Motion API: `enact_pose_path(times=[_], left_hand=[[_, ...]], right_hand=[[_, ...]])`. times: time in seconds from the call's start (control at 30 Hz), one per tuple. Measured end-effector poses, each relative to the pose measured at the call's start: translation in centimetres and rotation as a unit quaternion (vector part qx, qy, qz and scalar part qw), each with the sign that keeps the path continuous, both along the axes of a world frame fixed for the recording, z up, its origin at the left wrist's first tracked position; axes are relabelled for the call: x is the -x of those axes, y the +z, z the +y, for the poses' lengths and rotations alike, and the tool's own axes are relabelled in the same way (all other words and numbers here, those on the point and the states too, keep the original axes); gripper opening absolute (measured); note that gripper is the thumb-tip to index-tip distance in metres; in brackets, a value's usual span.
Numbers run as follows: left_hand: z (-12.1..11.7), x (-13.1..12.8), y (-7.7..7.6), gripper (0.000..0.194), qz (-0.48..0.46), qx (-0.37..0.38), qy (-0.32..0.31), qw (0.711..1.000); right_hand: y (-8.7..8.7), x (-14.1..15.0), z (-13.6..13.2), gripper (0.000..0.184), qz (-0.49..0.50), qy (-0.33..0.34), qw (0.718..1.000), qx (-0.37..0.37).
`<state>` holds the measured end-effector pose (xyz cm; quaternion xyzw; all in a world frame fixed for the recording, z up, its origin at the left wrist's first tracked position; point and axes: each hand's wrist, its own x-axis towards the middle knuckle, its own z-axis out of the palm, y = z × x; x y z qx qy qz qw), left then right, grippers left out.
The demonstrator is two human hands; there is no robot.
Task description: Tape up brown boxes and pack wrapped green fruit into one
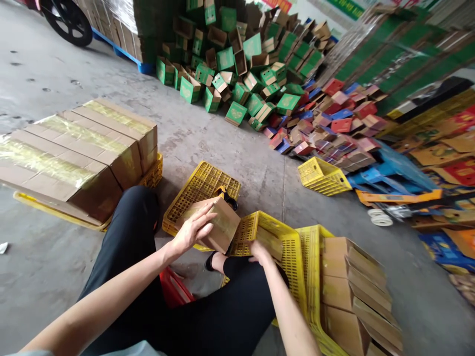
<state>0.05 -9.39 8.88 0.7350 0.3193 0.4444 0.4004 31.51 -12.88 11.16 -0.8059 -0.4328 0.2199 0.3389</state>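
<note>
My left hand (195,227) lies over a brown cardboard box (224,225), its fingers stretched out and spread against the box's near side. The box rests tilted on an upturned yellow plastic crate (202,185) in front of me. Behind it, an orange and black tape dispenser (227,198) shows in part. My right hand (259,251) is above my knee, at the near side of another yellow crate (293,247). Its fingers are curled, and what they hold, if anything, cannot be made out. A flat piece of cardboard (270,241) shows inside that crate.
Taped cardboard boxes (92,148) stand on a yellow crate at left. More brown boxes (345,291) fill a crate at right. Green cartons (222,79) and red-blue cartons (326,123) lie heaped ahead. A blue pallet (397,168) and small yellow crate (322,176) are at right.
</note>
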Motion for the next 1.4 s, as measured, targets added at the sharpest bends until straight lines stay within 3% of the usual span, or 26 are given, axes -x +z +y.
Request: enact_pose_path(times=[0.17, 0.3, 0.47, 0.63, 0.7, 0.83, 0.97, 1.07, 1.17, 1.3, 1.4], left_hand=[[0.0, -0.1, -0.2, 0.048, -0.013, 0.005, 0.006, 1.0], [-0.5, -0.6, -0.3, 0.047, 0.0, -0.001, 0.004, 1.0], [0.0, -0.4, 0.2, 0.047, 0.005, -0.002, -0.009, 1.0], [1.2, 0.3, 0.1, 0.048, -0.01, -0.004, -0.017, 1.0], [1.6, 1.0, -0.1, 0.048, -0.012, -0.001, -0.008, 1.0], [2.5, 2.6, 0.3, 0.048, 0.035, -0.014, 0.047, 0.998], [3.1, 2.7, 1.5, 0.046, 0.171, -0.1, 0.12, 0.973], [3.5, 1.6, 1.9, 0.051, 0.259, -0.171, 0.137, 0.941], [4.1, 0.6, 1.6, 0.058, 0.307, -0.197, 0.142, 0.92], [5.4, 1.0, 1.2, 0.058, 0.326, -0.206, 0.133, 0.913], [6.1, 1.5, 1.3, 0.058, 0.331, -0.204, 0.127, 0.913]], right_hand=[[1.1, -2.5, -0.8, 0.038, -0.057, 0.041, 0.995, 0.076], [1.1, -2.1, -1.1, 0.03, -0.049, 0.089, 0.987, 0.125], [1.4, 0.6, 1.5, 0.049, -0.056, 0.061, 0.997, 0.003], [0.4, 7.1, 2.2, 0.079, 0.087, 0.15, 0.983, -0.061], [-0.3, 9.6, 2.0, 0.092, 0.104, 0.147, 0.979, -0.098], [-0.8, 12.4, 3.1, 0.066, 0.094, 0.126, 0.976, -0.148], [-0.4, 13.1, 4.7, 0.053, 0.063, 0.119, 0.976, -0.17], [-0.2, 12.9, 5.2, 0.054, 0.034, 0.105, 0.978, -0.178], [0.0, 12.4, 5.5, 0.058, 0.016, 0.099, 0.983, -0.157], [-0.2, 13.1, 6.0, 0.064, 0.024, 0.139, 0.978, -0.152], [-0.8, 14.2, 6.4, 0.069, 0.027, 0.115, 0.973, -0.199]])
